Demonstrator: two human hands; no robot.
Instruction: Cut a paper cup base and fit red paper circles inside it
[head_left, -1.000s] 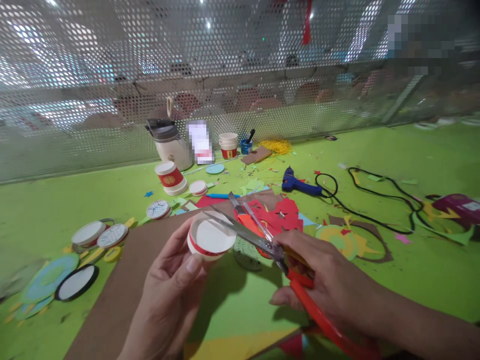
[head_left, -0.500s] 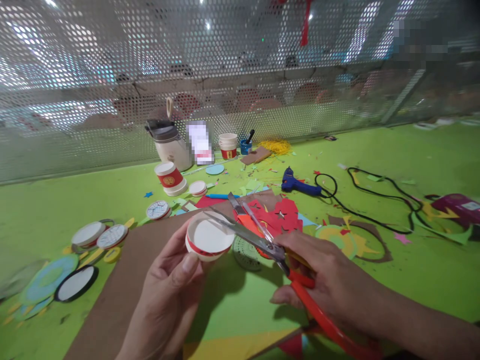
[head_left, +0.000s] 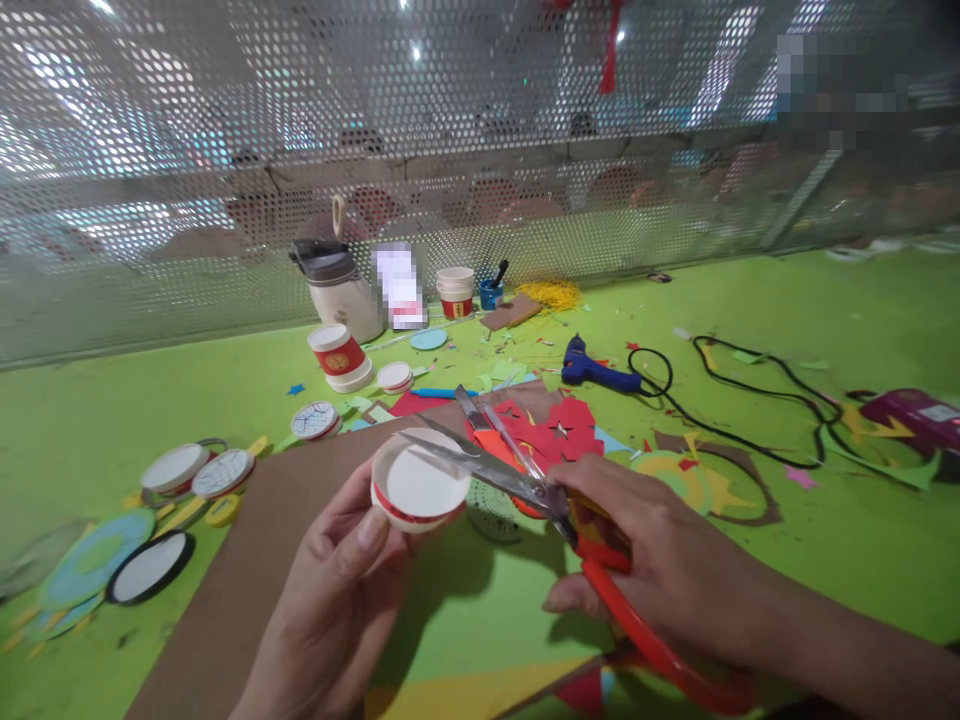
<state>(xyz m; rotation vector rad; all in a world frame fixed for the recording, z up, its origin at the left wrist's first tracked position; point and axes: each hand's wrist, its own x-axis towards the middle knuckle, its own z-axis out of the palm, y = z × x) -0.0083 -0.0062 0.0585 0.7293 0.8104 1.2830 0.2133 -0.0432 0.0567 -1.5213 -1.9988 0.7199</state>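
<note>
Between the fingers and thumb of my left hand (head_left: pixel 349 575) is a short cut paper cup bottom (head_left: pixel 424 485), white with a red band, its open side turned up. My right hand (head_left: pixel 630 540) grips red-handled scissors (head_left: pixel 517 482). Their blades are parted and reach over the cup piece's far rim. Below lie a brown cardboard sheet (head_left: pixel 247 560) and green paper (head_left: pixel 465 620). Just past the blades are red paper with star cut-outs (head_left: pixel 566 428), a second pair of scissors (head_left: pixel 480 420) and a clear green stencil disc (head_left: pixel 495 508).
A blue glue gun (head_left: pixel 596 368) with a black cord lies at right. To the left are several cut cup discs (head_left: pixel 176 468) and a blue paper ring (head_left: pixel 97 560). A red-and-white cup (head_left: pixel 339 355), a kettle (head_left: pixel 341 290) and stacked cups (head_left: pixel 455 292) stand behind.
The cup piece has tipped slightly and sits a little lower in my left hand. The scissor blades have shifted slightly left over its rim.
</note>
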